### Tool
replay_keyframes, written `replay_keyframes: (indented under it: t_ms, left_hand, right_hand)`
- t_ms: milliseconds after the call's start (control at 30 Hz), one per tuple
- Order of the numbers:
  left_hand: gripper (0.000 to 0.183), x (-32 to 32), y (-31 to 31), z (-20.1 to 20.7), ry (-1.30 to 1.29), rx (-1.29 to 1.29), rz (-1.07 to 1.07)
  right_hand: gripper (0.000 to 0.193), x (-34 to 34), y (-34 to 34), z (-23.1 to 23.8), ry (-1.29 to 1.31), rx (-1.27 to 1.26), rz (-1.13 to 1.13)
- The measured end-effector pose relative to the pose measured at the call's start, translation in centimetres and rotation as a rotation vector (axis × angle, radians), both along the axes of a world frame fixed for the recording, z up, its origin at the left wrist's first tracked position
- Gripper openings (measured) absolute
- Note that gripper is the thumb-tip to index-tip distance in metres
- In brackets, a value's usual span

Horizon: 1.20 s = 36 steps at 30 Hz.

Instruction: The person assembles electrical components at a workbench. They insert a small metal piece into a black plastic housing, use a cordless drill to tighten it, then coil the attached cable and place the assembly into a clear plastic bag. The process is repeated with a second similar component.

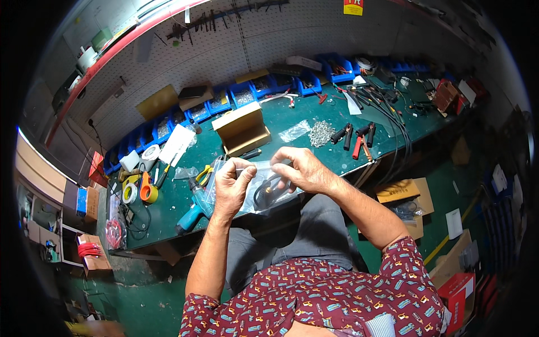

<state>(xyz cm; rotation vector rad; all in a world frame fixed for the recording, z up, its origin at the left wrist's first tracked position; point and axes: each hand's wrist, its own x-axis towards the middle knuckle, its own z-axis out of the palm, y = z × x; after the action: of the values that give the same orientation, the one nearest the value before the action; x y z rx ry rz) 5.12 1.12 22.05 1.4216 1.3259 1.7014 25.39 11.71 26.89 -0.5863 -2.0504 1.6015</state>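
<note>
Between my hands, at the bench's front edge, hangs a clear plastic bag (251, 203). A coiled black cable with a brass-coloured end (268, 190) shows through its film. My left hand (231, 184) is closed, pinching the bag's upper left edge between thumb and fingers. At the upper right edge, my right hand (305, 171) has its fingers curled and pressed together on the film. Part of the bag is hidden behind my fingers. Just left of the bag a teal cordless drill (194, 214) lies on the bench, beside yellow-handled pliers (204, 174).
Beyond my hands stands an open cardboard box (255, 140). Right of it lie a pile of small metal parts (321, 134) and black and red clamps (357, 147). Blue bins (243, 95) line the back. Orange tape (148, 191) sits left; cartons (397, 191) stand below right.
</note>
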Motion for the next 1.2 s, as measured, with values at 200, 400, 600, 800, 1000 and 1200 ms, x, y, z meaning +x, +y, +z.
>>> replay_keyframes:
  t_ms: [200,400,600,800,1000,1200]
  left_hand:
    - [0.011,1.6,0.6,0.2,0.015,-0.031,-0.051]
    - [0.005,2.8,0.5,-0.3,0.127,0.0,-0.019]
    - [0.026,7.6,1.2,-1.2,0.167,-0.101,-0.199]
    - [0.049,12.1,1.4,-1.5,0.041,-0.167,-0.433]
    - [0.041,10.5,0.7,-4.6,0.028,-0.348,-0.384]
    - [0.03,7.9,-1.6,-6.2,0.015,-0.463,-0.239]
  right_hand:
    - [0.017,0.2,0.1,-1.3,0.084,0.083,-0.009]
    - [0.018,0.9,-0.4,-3.2,0.278,0.501,-0.15]
    - [0.017,8.3,-2.9,-3.0,0.106,0.497,-0.318]
    - [0.015,18.9,-2.8,-3.6,0.002,0.399,-0.691]
    - [0.014,32.8,0.4,-6.3,-0.335,0.293,-1.07]
    - [0.023,41.8,5.6,-17.8,-0.621,0.593,-1.246]
